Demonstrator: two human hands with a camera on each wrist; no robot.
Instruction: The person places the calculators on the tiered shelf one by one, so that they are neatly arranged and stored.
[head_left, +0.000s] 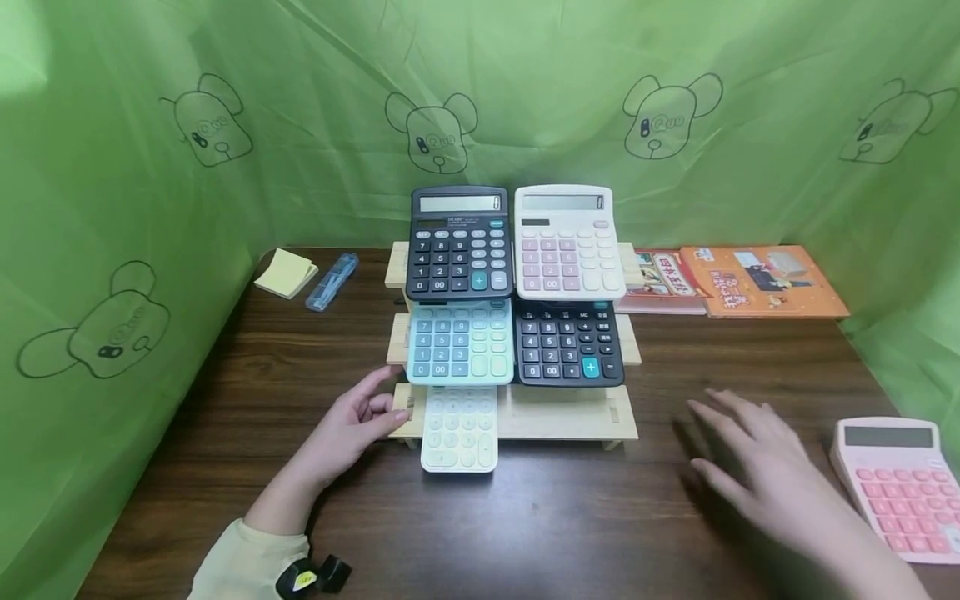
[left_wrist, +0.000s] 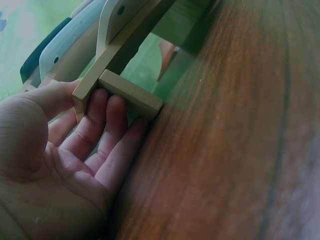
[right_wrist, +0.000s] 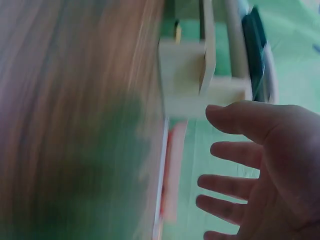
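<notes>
A tiered wooden display stand (head_left: 558,414) bears several calculators. My left hand (head_left: 347,433) grips the left end of its lowest board, thumb on the board and fingers curled beneath, as the left wrist view shows. Beside that hand, a pale calculator (head_left: 459,433) lies on the lowest tier. On the middle tier are a light blue calculator (head_left: 459,342) and a black one (head_left: 570,346). A dark calculator (head_left: 459,250) and a white calculator with pink keys (head_left: 567,250) occupy the top. To the right of the stand, my right hand (head_left: 757,467) is open, fingers spread, holding nothing.
A pink calculator (head_left: 900,492) lies at the right table edge. Behind the stand on the right are an orange book (head_left: 765,283) and a red one (head_left: 663,275). Yellow sticky notes (head_left: 285,273) and a blue item (head_left: 332,282) lie back left. Green cloth (head_left: 540,58) surrounds the table.
</notes>
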